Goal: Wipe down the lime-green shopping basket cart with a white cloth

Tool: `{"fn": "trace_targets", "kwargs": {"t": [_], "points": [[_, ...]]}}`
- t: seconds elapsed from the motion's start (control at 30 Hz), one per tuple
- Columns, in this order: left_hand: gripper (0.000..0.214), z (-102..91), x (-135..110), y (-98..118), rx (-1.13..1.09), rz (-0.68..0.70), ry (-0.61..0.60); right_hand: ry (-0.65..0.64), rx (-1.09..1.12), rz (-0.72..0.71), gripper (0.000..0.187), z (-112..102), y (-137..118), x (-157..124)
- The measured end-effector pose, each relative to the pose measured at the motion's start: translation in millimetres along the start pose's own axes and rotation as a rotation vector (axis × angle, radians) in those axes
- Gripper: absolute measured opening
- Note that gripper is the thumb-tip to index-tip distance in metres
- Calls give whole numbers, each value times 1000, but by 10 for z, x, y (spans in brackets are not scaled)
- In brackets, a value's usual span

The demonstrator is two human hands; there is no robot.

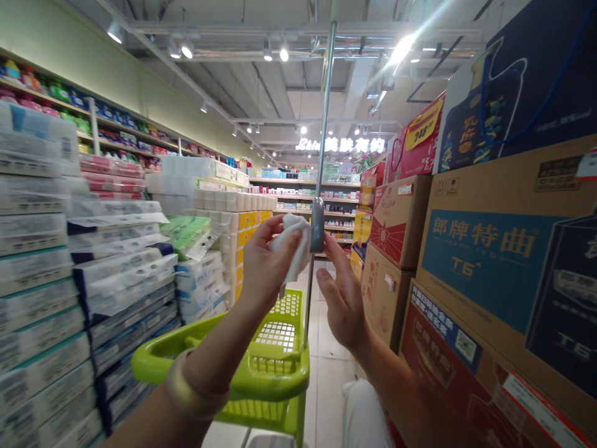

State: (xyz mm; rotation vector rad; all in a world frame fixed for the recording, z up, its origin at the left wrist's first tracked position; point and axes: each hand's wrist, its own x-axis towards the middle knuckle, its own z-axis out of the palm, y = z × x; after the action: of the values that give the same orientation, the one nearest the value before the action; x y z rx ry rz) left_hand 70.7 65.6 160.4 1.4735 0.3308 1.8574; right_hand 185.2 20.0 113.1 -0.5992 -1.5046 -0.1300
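Note:
My left hand (265, 264) is raised in front of me, its fingers pinched on a crumpled white tissue (293, 246). The tissue presses against a thin metal pole (321, 155) that rises from the green cart towards the ceiling. My right hand (342, 295) is open, fingers stretched upward, its fingertips touching the grey sleeve on the pole at about the height of the tissue. A pale bangle (186, 386) sits on my left wrist. Below both hands stands a lime-green plastic shopping basket cart (275, 367).
I stand in a narrow supermarket aisle. Stacks of packaged tissue rolls (69, 280) line the left. Cardboard liquor cartons (489, 261) are piled high on the right, close to my right arm. Shelves of goods (298, 193) cross the far end, with white tiled floor ahead.

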Motion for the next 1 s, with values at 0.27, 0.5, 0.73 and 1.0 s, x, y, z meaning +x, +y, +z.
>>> {"fn": "trace_targets", "kwargs": {"t": [0.27,0.5,0.73,1.0], "points": [[22,377,516,-160,45,159,79,-3,-51,-29,54,62,-104,-62],[29,478,481,-203,-60,52,103,-12,-30,-48,52,8,-162,-98],[26,264,45,-90,-101,96,61,111,38,-25,25,20,-203,-79],[24,508,486,-107,-108,107,11,137,-69,-58,23,23,-323,-71]]}}
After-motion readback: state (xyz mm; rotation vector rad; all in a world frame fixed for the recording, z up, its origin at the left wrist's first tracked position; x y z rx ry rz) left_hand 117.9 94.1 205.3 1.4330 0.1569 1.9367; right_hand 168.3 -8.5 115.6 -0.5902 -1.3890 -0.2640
